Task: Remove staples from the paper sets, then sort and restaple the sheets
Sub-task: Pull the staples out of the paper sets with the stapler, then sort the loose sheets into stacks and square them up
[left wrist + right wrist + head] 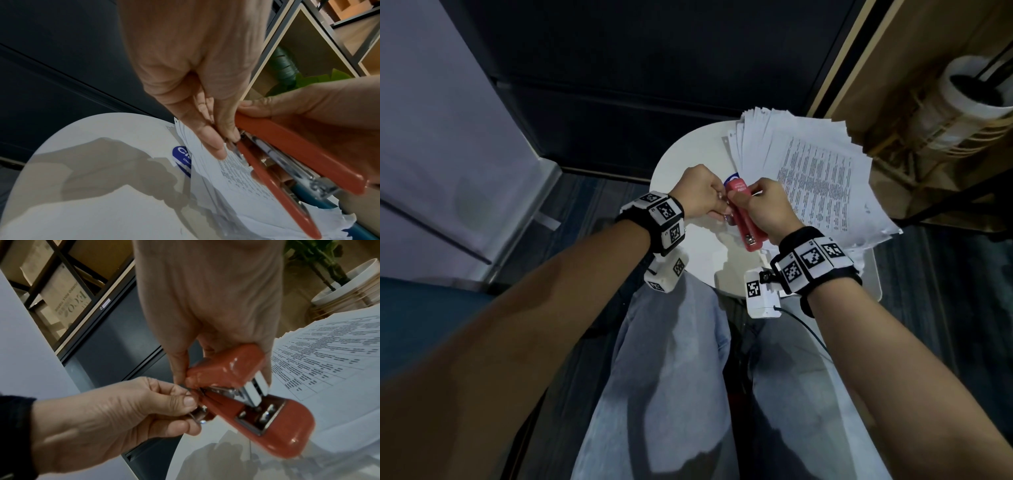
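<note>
The red stapler (244, 395) is up off the table, held over the near side of the round white table (681, 150) with its arms parted; the right hand (767, 209) has its fingers curled round the top arm, and the left hand (115, 410) pinches something small and metallic at the hinge end between thumb and forefinger, though I can't tell whether it is a staple strip or part of the spring. It looks a stiff little tool, light enough for one hand, its glossy plastic shell likely to slip, so the sides of the arm are the sensible place to grip, well away from the metal mouth. The fanned stack of printed sheets (822, 174) lies on the far right of the table, partly overhanging the edge; thin, floppy paper that would slide and scatter at a nudge, best taken by a corner or squared with flat palms. A blue-labelled item (183, 155) peeks from under the paper. Round about stand a dark cabinet (654, 68), a shelf with cardboard boxes (61, 293) and a potted plant in a white pot (976, 89)
</note>
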The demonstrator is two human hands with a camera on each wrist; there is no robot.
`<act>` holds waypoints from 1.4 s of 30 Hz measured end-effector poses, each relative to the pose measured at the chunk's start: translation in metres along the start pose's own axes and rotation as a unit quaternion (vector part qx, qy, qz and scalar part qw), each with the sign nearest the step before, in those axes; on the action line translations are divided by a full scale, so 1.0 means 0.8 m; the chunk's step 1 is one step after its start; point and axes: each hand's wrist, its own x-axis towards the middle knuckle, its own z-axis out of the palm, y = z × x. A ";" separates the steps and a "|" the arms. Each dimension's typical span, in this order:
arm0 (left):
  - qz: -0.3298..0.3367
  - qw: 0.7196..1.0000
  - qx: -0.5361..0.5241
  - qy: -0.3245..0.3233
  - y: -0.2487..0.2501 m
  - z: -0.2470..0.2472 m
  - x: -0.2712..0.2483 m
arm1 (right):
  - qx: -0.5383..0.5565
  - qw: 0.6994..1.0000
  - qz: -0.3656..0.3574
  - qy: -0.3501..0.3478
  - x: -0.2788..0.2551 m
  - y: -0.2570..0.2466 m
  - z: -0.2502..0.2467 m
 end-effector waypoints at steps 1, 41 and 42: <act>-0.004 1.000 -0.004 -0.001 -0.002 0.000 -0.001 | -0.006 1.000 0.000 0.000 0.000 0.001 0.002; -0.320 0.815 -0.481 0.050 -0.164 -0.076 -0.014 | -0.340 0.926 -0.123 0.109 0.089 0.068 -0.020; -0.339 0.814 -0.468 0.055 -0.169 -0.077 -0.020 | -0.330 0.928 -0.154 0.078 0.082 0.067 -0.018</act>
